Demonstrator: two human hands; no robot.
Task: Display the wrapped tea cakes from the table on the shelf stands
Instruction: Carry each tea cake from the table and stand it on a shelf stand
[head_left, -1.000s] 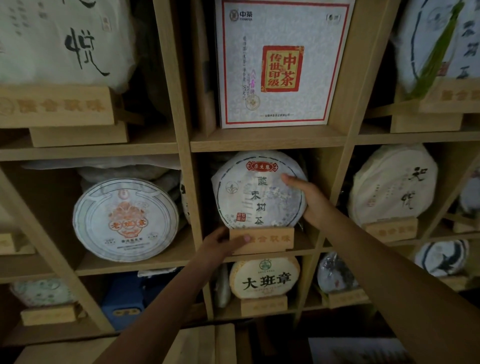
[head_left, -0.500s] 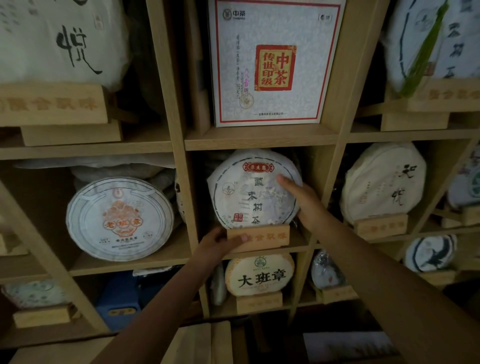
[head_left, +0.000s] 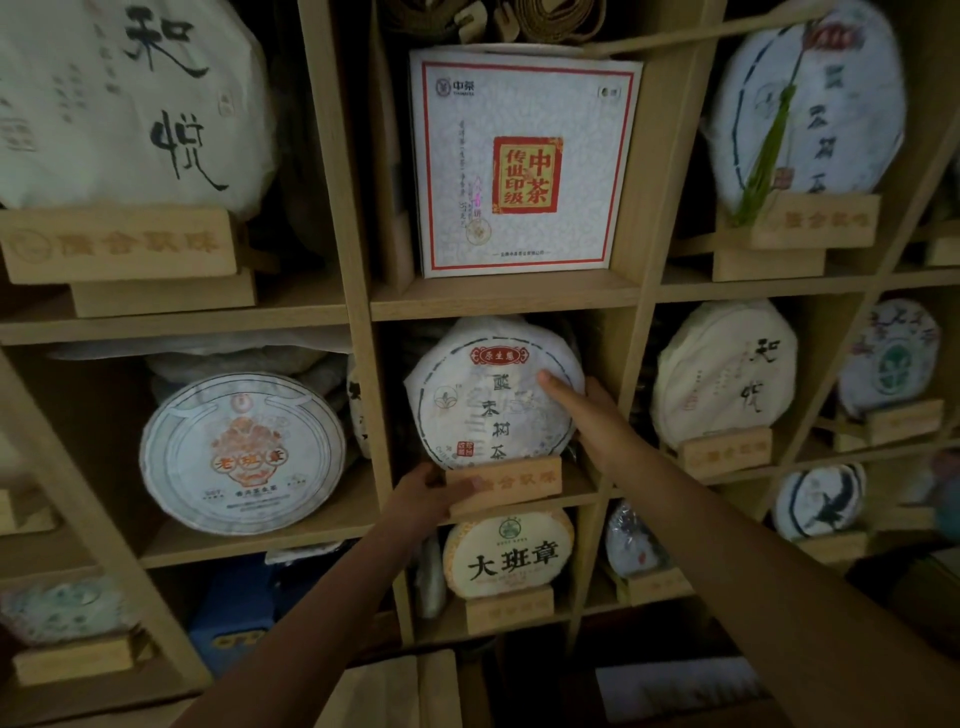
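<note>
Tea cake in white paper stands upright on a wooden stand in the middle cubby of our wooden shelf. Our left hand grips the stand's left end, fingers curled over its front. Our right hand lies nearly flat against the cake's right face and edge, fingers straight, steadying it without pinching.

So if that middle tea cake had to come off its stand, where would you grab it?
By the rim of the tea cake, from the front, probably thumb and fingers at the upper left and right edges. It stands upright in the stand, so the lower edge is blocked.
</note>
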